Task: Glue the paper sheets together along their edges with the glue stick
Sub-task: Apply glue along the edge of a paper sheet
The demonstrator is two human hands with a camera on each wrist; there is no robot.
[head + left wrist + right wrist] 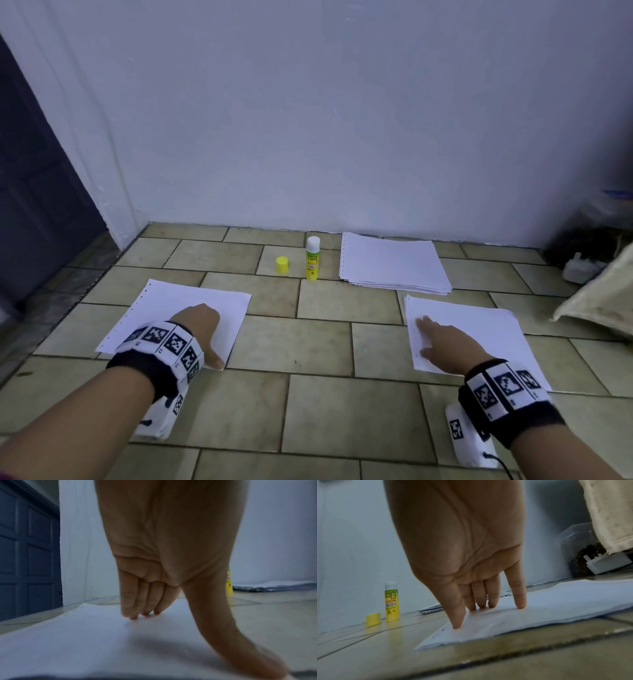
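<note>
Two white paper sheets lie on the tiled floor. My left hand presses straight fingers onto the left sheet, thumb spread toward its near right corner. My right hand presses straight fingers on the left part of the right sheet, which looks like two layers at its edge. The glue stick stands upright and uncapped near the wall, white glue showing at the top; its yellow cap sits just left of it. Both also show in the right wrist view: the stick, the cap.
A stack of white paper lies by the wall, right of the glue stick. A beige cloth and a white plug sit at the far right, beside a clear container. A dark blue door stands left.
</note>
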